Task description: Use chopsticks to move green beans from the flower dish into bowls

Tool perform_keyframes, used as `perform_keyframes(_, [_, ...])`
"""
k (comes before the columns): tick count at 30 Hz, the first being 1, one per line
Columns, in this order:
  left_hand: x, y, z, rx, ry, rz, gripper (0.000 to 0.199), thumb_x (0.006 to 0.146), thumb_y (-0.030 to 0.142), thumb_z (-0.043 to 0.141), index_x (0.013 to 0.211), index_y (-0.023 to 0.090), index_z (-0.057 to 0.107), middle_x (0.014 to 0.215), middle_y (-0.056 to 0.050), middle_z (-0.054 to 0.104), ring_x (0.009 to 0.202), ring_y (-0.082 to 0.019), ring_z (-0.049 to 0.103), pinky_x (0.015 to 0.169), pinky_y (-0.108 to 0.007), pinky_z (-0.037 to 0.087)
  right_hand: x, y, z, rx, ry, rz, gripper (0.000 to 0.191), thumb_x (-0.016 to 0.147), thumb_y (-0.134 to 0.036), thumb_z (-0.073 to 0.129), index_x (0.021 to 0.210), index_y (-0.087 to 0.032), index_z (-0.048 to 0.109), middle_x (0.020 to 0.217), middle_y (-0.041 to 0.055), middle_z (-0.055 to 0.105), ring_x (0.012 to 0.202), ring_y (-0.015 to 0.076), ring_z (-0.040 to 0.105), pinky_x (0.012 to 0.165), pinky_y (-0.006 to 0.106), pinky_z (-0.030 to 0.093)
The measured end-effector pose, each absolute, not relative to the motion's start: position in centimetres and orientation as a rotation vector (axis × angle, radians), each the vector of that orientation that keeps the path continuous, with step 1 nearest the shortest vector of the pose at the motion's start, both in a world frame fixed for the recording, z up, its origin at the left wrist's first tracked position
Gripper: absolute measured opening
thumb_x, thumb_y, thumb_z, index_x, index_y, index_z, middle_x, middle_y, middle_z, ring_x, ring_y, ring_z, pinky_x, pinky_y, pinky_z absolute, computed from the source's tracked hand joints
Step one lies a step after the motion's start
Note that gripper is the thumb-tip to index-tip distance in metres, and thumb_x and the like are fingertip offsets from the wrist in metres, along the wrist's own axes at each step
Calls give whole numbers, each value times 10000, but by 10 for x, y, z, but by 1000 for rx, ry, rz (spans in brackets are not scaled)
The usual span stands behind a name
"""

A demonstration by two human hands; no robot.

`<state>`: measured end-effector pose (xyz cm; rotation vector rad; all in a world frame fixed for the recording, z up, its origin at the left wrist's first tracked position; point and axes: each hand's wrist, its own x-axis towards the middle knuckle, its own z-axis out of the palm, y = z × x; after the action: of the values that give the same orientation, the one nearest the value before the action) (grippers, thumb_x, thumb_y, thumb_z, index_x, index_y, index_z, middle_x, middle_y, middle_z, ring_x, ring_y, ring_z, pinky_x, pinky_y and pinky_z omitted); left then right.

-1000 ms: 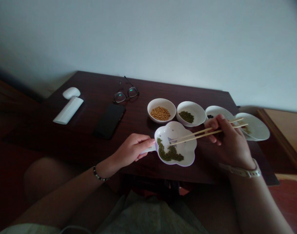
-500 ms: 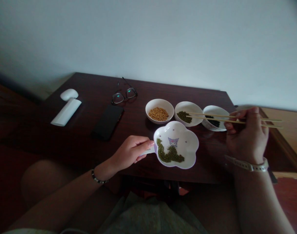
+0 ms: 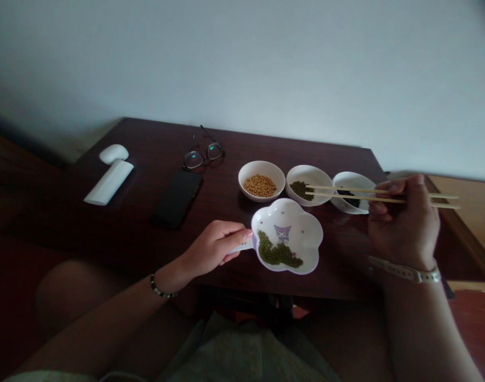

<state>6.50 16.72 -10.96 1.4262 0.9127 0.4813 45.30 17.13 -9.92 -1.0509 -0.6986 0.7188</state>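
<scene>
My left hand (image 3: 218, 245) is closed round the short handle of a white flower-shaped bowl (image 3: 306, 241) with a cartoon face printed inside. Green mung beans (image 3: 278, 254) lie along its left and near side. In my right hand (image 3: 405, 223) are a pair of wooden chopsticks (image 3: 357, 194), their tips apart over the middle white bowl (image 3: 319, 175), which holds more green beans (image 3: 301, 189). To its left stands a white bowl (image 3: 246, 172) of yellow soybeans (image 3: 259, 185). Partly behind the chopsticks, the right-hand bowl (image 3: 345, 178) has dark beans (image 3: 347, 197) in it.
On the left of the dark wooden table (image 3: 234, 140) lies a white handheld fan (image 3: 110, 182). A black phone (image 3: 177, 199) and a pair of glasses (image 3: 204, 155) rest nearer the middle. A pale wall (image 3: 242, 69) rises behind the table.
The flower-shaped bowl has tilted a little and its beans have shifted slightly. The chopsticks still reach to the middle bowl, with hardly any movement of my right hand.
</scene>
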Motion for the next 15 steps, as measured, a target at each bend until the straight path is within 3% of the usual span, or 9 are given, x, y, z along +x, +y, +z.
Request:
perform_keyframes(4, [66, 168, -110, 1438, 928, 508, 515, 1142, 479, 634, 709, 213, 551, 534, 61, 500, 448, -84, 415, 469, -236, 268, 457, 171, -98, -1034, -773, 771, 371, 1011, -446, 898, 761, -280, 681, 805, 72, 650, 634, 192, 550, 393, 316, 257])
perform_keyframes(11, [67, 170, -110, 1429, 931, 503, 518, 1148, 477, 627, 709, 217, 535, 533, 63, 488, 444, -86, 415, 463, -235, 266, 435, 161, -87, -1121, -881, 938, 442, 1016, -540, 877, 757, -253, 661, 792, 46, 568, 511, 128, 403, 371, 335, 161])
perform_keyframes(15, [67, 171, -111, 1415, 926, 518, 503, 1150, 471, 624, 724, 214, 550, 535, 67, 487, 441, -82, 406, 458, -230, 267, 422, 152, -82, -1175, -945, 1121, 445, 1025, -561, 866, 774, -239, 689, 768, 30, 578, 492, 111, 423, 356, 296, 161])
